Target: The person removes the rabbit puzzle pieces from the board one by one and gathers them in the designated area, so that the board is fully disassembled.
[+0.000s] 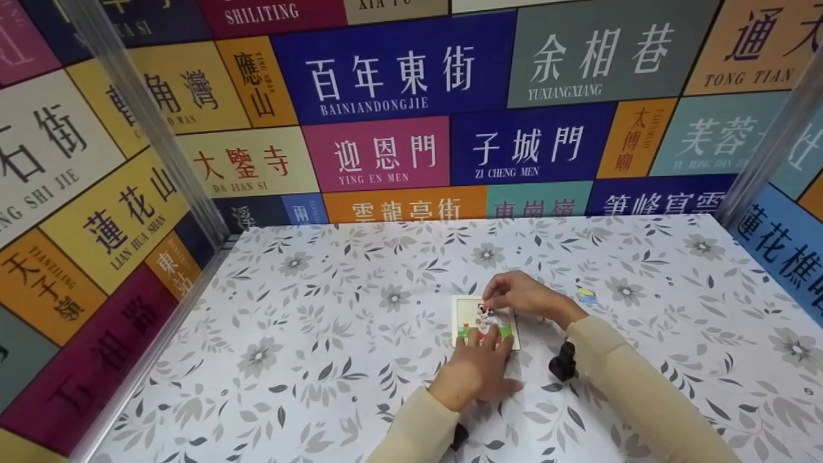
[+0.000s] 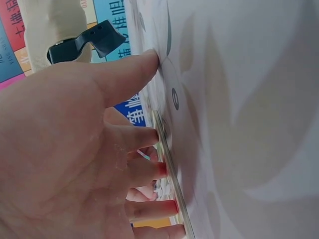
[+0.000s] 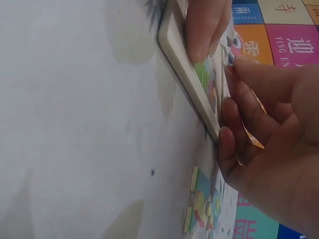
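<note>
A small square jigsaw tray (image 1: 460, 308) with a pale wooden rim lies on the table, a cartoon animal picture over green partly filling it. My left hand (image 1: 474, 373) rests on its near part, extended fingertips pressing the picture, thumb out on the cloth. In the left wrist view those fingers meet the tray's thin edge (image 2: 172, 174). At the tray's far right, my right hand (image 1: 526, 296) pinches a small puzzle piece (image 3: 230, 57) between thumb and index finger. Its other fingers are curled near the rim. Whether that piece is seated cannot be seen.
Loose puzzle pieces (image 1: 585, 295), blue and yellow, lie on the cloth right of the tray, partly behind the right wrist. A grey-and-white floral cloth (image 1: 334, 289) covers the table. Sign-patterned panels (image 1: 398, 71) stand behind and beside it.
</note>
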Demonstrator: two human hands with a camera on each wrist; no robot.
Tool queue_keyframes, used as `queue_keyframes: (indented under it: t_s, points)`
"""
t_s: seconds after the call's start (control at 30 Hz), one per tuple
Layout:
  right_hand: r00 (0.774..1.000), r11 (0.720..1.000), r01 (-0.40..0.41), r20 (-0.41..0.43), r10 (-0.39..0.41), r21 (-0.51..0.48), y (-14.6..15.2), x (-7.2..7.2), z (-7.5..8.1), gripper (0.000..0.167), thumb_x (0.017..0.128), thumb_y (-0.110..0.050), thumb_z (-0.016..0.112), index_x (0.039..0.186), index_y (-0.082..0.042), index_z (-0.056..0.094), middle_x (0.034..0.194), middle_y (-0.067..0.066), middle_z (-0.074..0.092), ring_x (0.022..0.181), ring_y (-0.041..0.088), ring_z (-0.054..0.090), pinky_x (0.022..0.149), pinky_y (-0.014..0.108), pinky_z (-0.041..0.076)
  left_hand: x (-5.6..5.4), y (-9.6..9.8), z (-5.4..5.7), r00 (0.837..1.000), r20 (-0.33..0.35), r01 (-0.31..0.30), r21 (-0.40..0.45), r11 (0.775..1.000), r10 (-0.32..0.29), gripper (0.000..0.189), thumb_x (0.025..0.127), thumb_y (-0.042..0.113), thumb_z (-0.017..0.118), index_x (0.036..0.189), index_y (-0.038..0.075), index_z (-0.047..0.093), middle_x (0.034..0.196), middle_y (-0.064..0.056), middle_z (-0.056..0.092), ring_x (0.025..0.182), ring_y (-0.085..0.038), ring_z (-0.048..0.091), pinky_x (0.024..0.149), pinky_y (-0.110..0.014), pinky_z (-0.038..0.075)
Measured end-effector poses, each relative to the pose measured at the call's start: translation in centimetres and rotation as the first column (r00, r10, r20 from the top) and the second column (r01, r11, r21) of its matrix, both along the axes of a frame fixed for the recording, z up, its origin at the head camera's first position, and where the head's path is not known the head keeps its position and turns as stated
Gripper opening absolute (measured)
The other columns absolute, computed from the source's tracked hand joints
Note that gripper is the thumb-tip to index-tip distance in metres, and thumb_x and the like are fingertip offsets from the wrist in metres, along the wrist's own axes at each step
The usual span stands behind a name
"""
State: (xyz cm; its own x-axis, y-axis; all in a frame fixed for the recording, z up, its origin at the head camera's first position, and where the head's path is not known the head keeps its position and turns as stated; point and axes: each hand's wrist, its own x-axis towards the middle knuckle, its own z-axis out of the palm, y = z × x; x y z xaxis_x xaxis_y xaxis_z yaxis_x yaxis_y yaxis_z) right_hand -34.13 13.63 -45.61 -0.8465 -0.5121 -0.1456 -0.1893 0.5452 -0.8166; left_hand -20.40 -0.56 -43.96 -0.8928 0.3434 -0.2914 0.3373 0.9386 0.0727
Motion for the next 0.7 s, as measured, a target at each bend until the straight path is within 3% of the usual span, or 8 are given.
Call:
queue_keyframes:
  t_s: [0.2,0.4,0.57,0.63,0.7]
  points:
    - [0.998,0.998,0.060,-0.032,-0.061,-0.008,1.0,-0.1,0.7,0.017,0.094,-0.014,0.069,0.105,-0.001,0.069,0.105,0.014,0.075,0.087,0.011,0.064,0.081,0.029,0.049,0.0,0.0,-0.1,1.000,-0.017,0.002,0.007,1.000,-0.002,0.076,0.092,0.062,0.058,0.156,0.030,0.033,0.166,0.001,0.029,0.151,-0.029,0.030,0.121,-0.047,0.033]
    - [0.996,0.998,0.064,-0.056,-0.063,0.013,3.4,0.1,1.8,0.022,0.095,-0.020,0.069,0.108,-0.002,0.069,0.107,0.013,0.075,0.091,0.013,0.065,0.082,0.033,0.052,0.1,-0.1,-0.1,1.000,-0.012,-0.004,0.015,1.000,0.004,0.076,0.092,0.063,0.057,0.156,0.030,0.033,0.166,0.001,0.028,0.152,-0.029,0.029,0.121,-0.048,0.032]
    - [0.998,0.995,0.067,-0.025,-0.065,0.070,6.4,0.0,2.7,0.024,0.095,-0.023,0.069,0.109,-0.003,0.068,0.099,0.006,0.074,0.073,0.013,0.057,0.061,0.028,0.047,0.1,0.0,-0.1,1.000,0.006,-0.014,0.022,1.000,0.013,0.076,0.093,0.063,0.056,0.157,0.031,0.031,0.167,0.001,0.026,0.153,-0.029,0.027,0.123,-0.047,0.029]
    - [0.998,0.993,0.069,-0.018,-0.068,0.096,7.7,0.1,2.9,0.025,0.095,-0.024,0.069,0.109,-0.003,0.068,0.096,0.004,0.073,0.069,0.014,0.054,0.059,0.029,0.046,0.1,0.1,-0.1,1.000,0.009,-0.015,0.021,1.000,0.015,0.076,0.093,0.063,0.056,0.157,0.031,0.031,0.167,0.001,0.025,0.154,-0.029,0.026,0.124,-0.047,0.028]
    - [0.998,0.992,0.064,-0.024,-0.061,0.109,9.0,0.1,2.9,0.025,0.095,-0.023,0.069,0.108,-0.001,0.069,0.095,0.005,0.073,0.074,0.015,0.059,0.065,0.031,0.050,0.2,0.1,-0.1,1.000,0.004,-0.014,0.019,1.000,0.014,0.076,0.093,0.063,0.056,0.157,0.031,0.031,0.167,0.001,0.026,0.153,-0.029,0.027,0.123,-0.046,0.029]
